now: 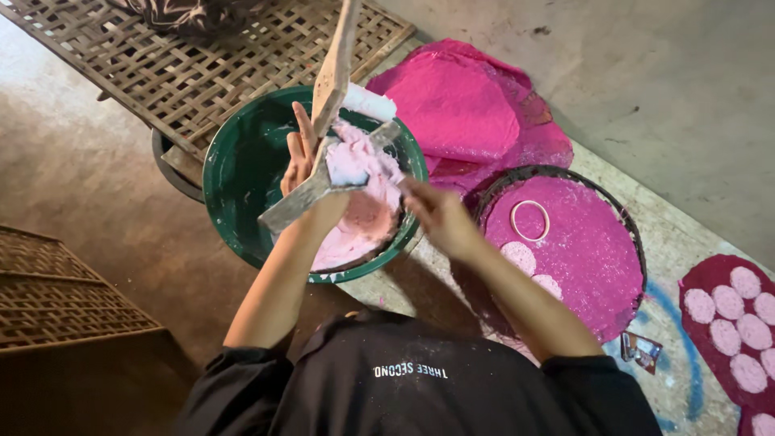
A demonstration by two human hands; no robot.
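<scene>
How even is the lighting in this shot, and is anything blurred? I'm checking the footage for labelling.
Head view: light falls from the right, so the pink round tray and concrete floor are bright, while the woven rack at left sinks into shadow; the right hand is slightly motion-blurred, the left hand and wooden paddle sharper; the green basin shows no harsh glare.

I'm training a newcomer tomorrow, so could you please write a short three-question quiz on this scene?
1. True or false: the left hand holds the wooden paddle above the green basin.
2. What colour is the dough in the basin?
3. Where does the white ring lie? A) on the round pink tray B) on the woven mat C) in the basin

Key: 1 true; 2 pink; 3 A. The right hand is at the dough.
</scene>
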